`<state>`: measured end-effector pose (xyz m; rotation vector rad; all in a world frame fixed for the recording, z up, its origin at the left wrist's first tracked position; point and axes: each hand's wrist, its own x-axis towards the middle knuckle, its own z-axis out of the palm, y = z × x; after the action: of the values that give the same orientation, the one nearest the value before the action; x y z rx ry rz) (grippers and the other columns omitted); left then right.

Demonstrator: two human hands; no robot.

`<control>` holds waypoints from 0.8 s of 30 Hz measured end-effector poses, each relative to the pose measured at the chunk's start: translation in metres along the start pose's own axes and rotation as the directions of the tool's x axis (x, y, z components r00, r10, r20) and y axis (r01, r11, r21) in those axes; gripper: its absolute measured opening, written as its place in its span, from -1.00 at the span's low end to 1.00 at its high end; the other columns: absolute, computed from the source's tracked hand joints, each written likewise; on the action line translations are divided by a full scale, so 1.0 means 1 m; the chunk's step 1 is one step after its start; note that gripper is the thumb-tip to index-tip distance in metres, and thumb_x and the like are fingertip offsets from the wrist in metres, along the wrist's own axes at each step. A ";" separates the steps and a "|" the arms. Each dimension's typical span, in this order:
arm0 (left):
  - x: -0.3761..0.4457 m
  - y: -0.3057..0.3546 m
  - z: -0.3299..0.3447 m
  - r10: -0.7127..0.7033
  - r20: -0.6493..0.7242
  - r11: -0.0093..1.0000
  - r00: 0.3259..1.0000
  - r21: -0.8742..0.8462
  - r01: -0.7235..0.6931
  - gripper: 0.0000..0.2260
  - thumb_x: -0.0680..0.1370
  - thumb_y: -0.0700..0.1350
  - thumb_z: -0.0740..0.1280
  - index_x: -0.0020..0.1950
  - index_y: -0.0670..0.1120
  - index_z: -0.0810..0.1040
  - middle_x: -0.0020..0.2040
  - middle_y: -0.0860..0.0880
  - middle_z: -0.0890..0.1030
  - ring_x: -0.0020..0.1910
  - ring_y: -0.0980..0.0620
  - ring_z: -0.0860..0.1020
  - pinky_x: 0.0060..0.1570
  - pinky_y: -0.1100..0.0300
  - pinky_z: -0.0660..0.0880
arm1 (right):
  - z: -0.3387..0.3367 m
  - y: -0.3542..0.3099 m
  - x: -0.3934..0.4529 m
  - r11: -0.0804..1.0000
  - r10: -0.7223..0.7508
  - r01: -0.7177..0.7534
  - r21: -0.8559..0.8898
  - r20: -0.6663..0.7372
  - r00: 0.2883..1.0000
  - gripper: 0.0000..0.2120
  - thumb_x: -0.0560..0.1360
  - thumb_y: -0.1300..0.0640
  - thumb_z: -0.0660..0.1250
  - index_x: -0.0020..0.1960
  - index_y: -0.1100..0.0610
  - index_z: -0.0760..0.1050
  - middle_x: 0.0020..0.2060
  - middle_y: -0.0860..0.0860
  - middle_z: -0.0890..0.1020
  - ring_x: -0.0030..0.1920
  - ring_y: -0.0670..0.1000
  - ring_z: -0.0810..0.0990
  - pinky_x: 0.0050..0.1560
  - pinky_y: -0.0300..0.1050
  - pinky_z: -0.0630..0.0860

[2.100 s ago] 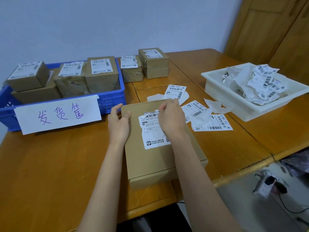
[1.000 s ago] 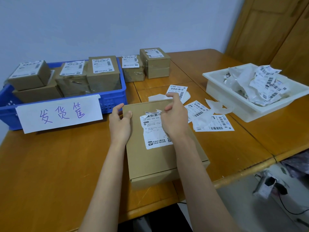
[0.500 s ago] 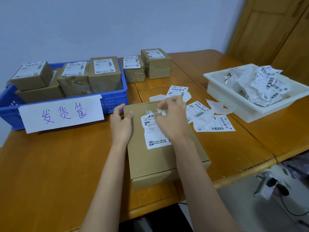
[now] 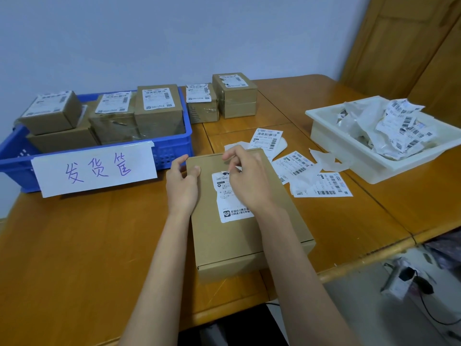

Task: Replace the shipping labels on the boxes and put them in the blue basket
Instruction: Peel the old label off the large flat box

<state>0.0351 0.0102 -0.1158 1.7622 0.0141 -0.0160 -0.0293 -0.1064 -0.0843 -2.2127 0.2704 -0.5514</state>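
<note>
Grip: right hand [image 4: 247, 182] pinches label [image 4: 230, 204] top edge; left hand [image 4: 183, 187] holds box [image 4: 245, 243] far-left corner.
Peel axis: label runs lengthwise toward table [image 4: 74, 245] near edge.

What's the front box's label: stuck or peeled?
Mostly stuck. The label lies flat on the box; only its top edge is torn, at the right hand.

At frame centre, a cardboard box [image 4: 239, 243] is gripped at its upper left corner by the left hand [image 4: 183, 186]. The torn top edge of its label [image 4: 232, 206] is pinched by the right hand [image 4: 249, 181].
</note>
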 end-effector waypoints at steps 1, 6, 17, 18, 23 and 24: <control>0.000 0.000 0.000 0.000 0.002 1.000 1.000 -0.001 0.000 -0.65 0.62 -0.09 0.27 0.40 0.05 0.38 0.36 -0.08 0.43 0.26 -0.08 0.48 0.29 -0.09 0.44 | 0.000 -0.001 0.000 1.000 -0.005 0.005 0.001 0.004 1.000 -0.71 0.51 0.37 0.17 -0.01 -0.01 0.47 -0.25 -0.10 0.50 0.07 0.07 0.49 0.12 0.16 0.48; 0.000 0.000 0.000 0.003 0.006 1.000 1.000 -0.006 -0.003 -0.65 0.61 -0.09 0.27 0.40 0.05 0.37 0.35 -0.08 0.43 0.26 -0.08 0.49 0.28 -0.10 0.45 | -0.004 -0.004 -0.003 0.998 0.043 -0.046 0.045 0.049 0.998 -0.74 0.56 0.30 0.11 0.01 0.06 0.52 -0.21 -0.17 0.46 0.06 0.05 0.43 0.15 0.15 0.46; 0.000 0.000 0.000 0.005 -0.002 1.000 1.000 -0.010 -0.005 -0.64 0.62 -0.10 0.27 0.42 0.03 0.37 0.35 -0.08 0.43 0.25 -0.06 0.49 0.21 0.01 0.48 | 0.001 0.007 0.000 0.952 -0.141 0.146 -0.269 0.038 0.989 -0.91 0.50 0.14 0.37 -0.09 -0.04 0.59 0.22 -0.14 0.44 0.23 -0.07 0.30 0.15 -0.21 0.12; 0.000 0.000 -0.001 0.004 -0.001 1.000 1.000 -0.011 -0.004 -0.64 0.62 -0.10 0.27 0.42 0.03 0.37 0.35 -0.08 0.43 0.25 -0.06 0.49 0.23 -0.01 0.47 | 0.001 0.008 0.000 0.954 -0.142 0.151 -0.261 0.051 0.989 -0.90 0.51 0.15 0.34 -0.11 -0.03 0.57 0.19 -0.14 0.44 0.22 -0.06 0.31 0.15 -0.18 0.16; 0.000 0.001 0.000 0.005 0.007 1.000 1.000 -0.008 -0.005 -0.64 0.62 -0.09 0.27 0.41 0.04 0.37 0.35 -0.07 0.43 0.26 -0.07 0.48 0.27 -0.08 0.46 | -0.001 0.003 -0.002 0.985 -0.048 0.064 -0.163 0.102 0.994 -0.85 0.56 0.18 0.18 -0.11 0.06 0.49 0.11 -0.08 0.43 0.18 -0.01 0.32 0.24 -0.04 0.25; 0.000 0.001 0.000 0.001 0.007 1.000 1.000 -0.008 -0.001 -0.64 0.62 -0.09 0.27 0.41 0.04 0.37 0.35 -0.07 0.43 0.26 -0.07 0.49 0.26 -0.08 0.46 | -0.002 0.002 -0.003 0.990 -0.027 0.040 -0.137 0.100 0.995 -0.84 0.57 0.17 0.16 -0.11 0.08 0.49 0.10 -0.08 0.44 0.18 -0.01 0.33 0.25 -0.03 0.25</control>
<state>0.0347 0.0103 -0.1148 1.7538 0.0084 -0.0208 -0.0324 -0.1076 -0.0856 -2.3757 0.2266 -0.4528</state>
